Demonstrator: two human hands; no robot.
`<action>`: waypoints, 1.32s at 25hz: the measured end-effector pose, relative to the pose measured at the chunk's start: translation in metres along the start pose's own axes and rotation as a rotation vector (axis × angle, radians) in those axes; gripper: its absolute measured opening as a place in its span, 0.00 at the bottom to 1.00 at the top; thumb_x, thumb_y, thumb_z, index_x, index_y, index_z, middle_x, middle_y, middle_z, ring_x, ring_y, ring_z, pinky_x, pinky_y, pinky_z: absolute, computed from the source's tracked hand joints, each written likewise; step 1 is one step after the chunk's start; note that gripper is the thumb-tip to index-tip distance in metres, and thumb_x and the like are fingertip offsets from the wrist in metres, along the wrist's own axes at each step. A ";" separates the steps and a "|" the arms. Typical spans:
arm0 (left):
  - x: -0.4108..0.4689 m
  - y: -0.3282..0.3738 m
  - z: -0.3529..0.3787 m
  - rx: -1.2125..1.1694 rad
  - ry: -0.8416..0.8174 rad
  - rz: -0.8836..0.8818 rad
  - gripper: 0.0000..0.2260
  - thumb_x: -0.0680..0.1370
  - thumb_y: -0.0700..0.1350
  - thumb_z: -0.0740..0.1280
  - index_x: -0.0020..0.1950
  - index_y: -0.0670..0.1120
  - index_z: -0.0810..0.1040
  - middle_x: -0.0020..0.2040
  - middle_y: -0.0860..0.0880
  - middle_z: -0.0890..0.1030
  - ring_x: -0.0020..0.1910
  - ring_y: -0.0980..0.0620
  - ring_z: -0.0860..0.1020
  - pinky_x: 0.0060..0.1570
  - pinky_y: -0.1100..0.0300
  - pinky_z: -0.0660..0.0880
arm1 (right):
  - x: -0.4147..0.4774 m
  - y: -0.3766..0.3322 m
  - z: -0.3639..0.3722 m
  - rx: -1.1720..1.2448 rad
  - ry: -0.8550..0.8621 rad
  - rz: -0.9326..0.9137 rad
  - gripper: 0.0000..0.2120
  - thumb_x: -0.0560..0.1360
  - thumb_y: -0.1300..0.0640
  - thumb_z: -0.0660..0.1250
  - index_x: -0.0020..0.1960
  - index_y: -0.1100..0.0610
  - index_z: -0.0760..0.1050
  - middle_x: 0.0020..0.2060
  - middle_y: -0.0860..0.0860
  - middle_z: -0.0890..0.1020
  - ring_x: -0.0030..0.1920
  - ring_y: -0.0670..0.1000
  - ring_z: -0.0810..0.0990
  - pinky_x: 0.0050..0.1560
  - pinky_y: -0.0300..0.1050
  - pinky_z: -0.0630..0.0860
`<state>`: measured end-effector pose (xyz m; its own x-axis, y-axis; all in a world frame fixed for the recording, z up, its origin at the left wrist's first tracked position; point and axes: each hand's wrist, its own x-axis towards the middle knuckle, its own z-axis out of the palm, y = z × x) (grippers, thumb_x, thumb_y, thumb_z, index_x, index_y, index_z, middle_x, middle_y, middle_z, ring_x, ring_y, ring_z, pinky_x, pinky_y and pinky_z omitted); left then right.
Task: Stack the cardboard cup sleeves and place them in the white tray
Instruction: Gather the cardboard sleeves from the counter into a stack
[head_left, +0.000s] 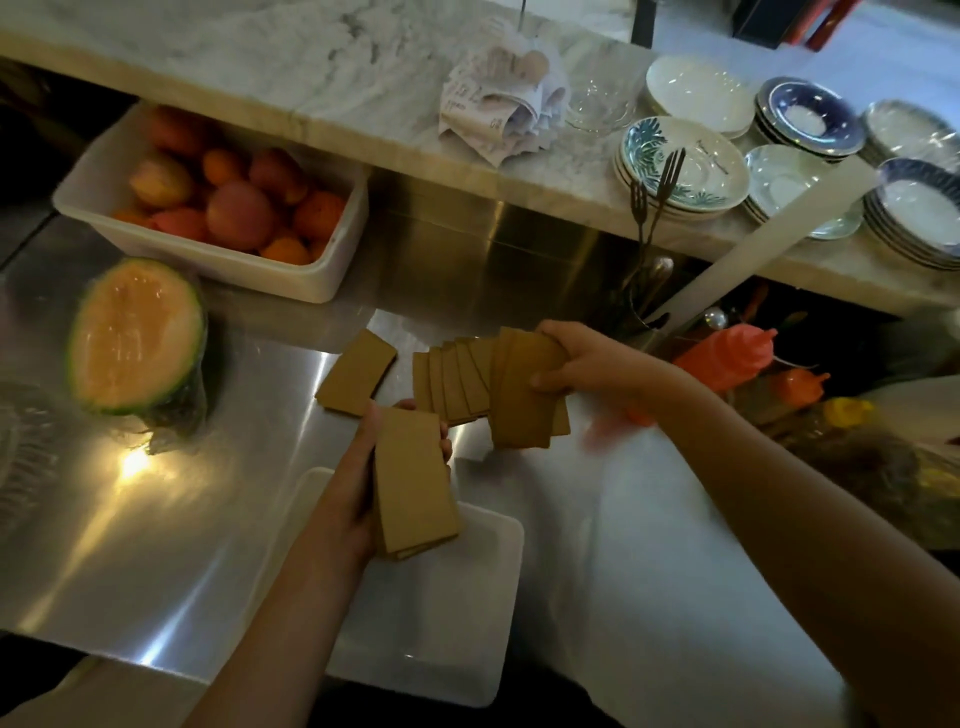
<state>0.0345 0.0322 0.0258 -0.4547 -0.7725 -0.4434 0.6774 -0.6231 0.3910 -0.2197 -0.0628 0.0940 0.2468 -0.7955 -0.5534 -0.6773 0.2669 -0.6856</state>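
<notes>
Grips squared sleeve stack (415, 480) in left hand (358, 483) above white tray (467, 639), ready for more; pinches fanned sleeves (519, 410) with right hand (584, 361), likely gathering them off worktop (197, 530).

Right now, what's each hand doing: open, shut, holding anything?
Left hand: grips a stack of sleeves over the white tray.
Right hand: grips some fanned sleeves.

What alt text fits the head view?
The left hand holds a sleeve stack over the white tray; the right hand grips more sleeves from a fanned row on the counter. Cut melon and a fruit tub sit left.
</notes>
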 end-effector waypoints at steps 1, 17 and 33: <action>-0.002 -0.002 -0.001 0.013 0.013 0.000 0.24 0.61 0.58 0.80 0.53 0.50 0.83 0.51 0.39 0.82 0.47 0.44 0.82 0.42 0.49 0.81 | -0.017 -0.004 0.002 0.072 -0.005 -0.017 0.20 0.74 0.61 0.70 0.63 0.52 0.68 0.57 0.53 0.74 0.55 0.53 0.77 0.44 0.41 0.77; -0.042 -0.014 0.011 0.344 0.121 -0.215 0.36 0.66 0.66 0.63 0.69 0.46 0.73 0.56 0.40 0.83 0.52 0.41 0.83 0.44 0.46 0.80 | -0.106 -0.039 0.121 -0.067 0.204 -0.178 0.31 0.72 0.53 0.72 0.72 0.48 0.63 0.59 0.44 0.70 0.56 0.44 0.71 0.49 0.34 0.73; -0.041 -0.032 0.001 0.256 0.143 -0.232 0.51 0.48 0.59 0.83 0.69 0.50 0.73 0.54 0.39 0.82 0.46 0.41 0.83 0.39 0.45 0.80 | -0.114 -0.008 0.158 -0.253 0.485 -0.292 0.11 0.72 0.40 0.68 0.49 0.45 0.74 0.49 0.43 0.67 0.50 0.44 0.68 0.49 0.37 0.73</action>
<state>0.0307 0.0843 0.0325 -0.4813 -0.5936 -0.6449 0.3914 -0.8039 0.4478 -0.1332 0.1115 0.0874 0.1440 -0.9887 -0.0414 -0.7872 -0.0891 -0.6102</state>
